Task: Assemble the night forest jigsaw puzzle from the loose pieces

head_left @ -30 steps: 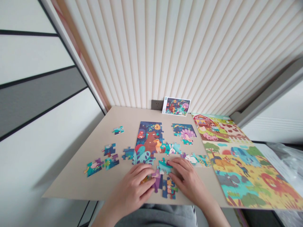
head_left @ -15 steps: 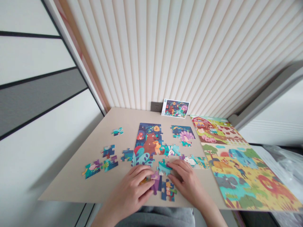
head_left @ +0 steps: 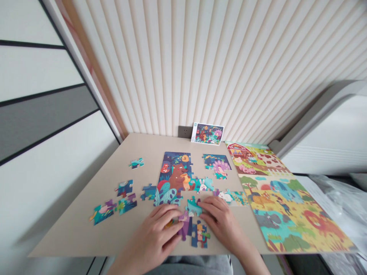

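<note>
My right hand (head_left: 222,221) pinches the right edge of a teal puzzle piece (head_left: 193,208) near the table's front, thumb and fingers bent around it. Just to the left, my left hand (head_left: 155,236) has its fingertips on a purple puzzle piece (head_left: 184,225), which touches or nearly touches the teal one. Under those fingers part of an orange-patterned piece shows; the rest is hidden. A dark blue piece (head_left: 200,233) with an orange figure lies between the hands. Beyond them is a joined puzzle section with a bear (head_left: 179,175), with a rabbit strip (head_left: 203,185) along its right side.
Loose pieces (head_left: 126,204) lie at the left, with another piece (head_left: 137,163) farther back. A peacock section (head_left: 219,164) and a white-rabbit strip (head_left: 233,197) are to the right. The picture card (head_left: 208,133) leans on the wall. Two finished puzzles (head_left: 289,214) cover the table's right side.
The whole view has shifted slightly, with things on the table appearing a little farther left and lower. Both hands stay on the same pieces, with hardly any movement against the table.
</note>
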